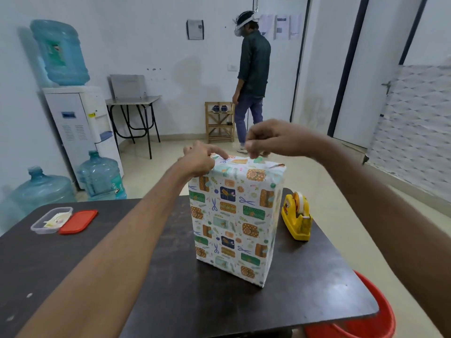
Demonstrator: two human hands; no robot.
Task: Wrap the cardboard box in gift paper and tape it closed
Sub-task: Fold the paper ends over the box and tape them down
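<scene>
the box (234, 228) stands upright on its end near the middle of the dark table (170, 276), covered on every side i can see in white gift paper (251, 208) printed with little presents, scissors and leaves. the paper is folded over at the top, and both hands are up there.

the left hand (199, 161) rests on the top left corner. its index finger (220, 154) is stretched along the top face, pressing the fold flat, and it grips nothing. the right hand (271, 137) hangs over the far edge of the top with its fingertips (252, 154) bunched into a pinch, right down on the paper. it seems to be nipping the fold. whether a bit of tape sits between those fingers i cannot tell, it is too small.

a yellow tape dispenser (296, 215) sits on the table just to the right of the box, not touching it. well off to the left lies a clear plastic container (50, 220), with its red lid (78, 221) beside it and touching it. a red tub (366, 323) shows below the table's near right corner.

further back, a water dispenser (80, 128) stands against the wall with spare water bottles (102, 176) on the floor by it. another person (251, 76) wearing a headset stands next to a small wooden shoe rack (219, 121).
</scene>
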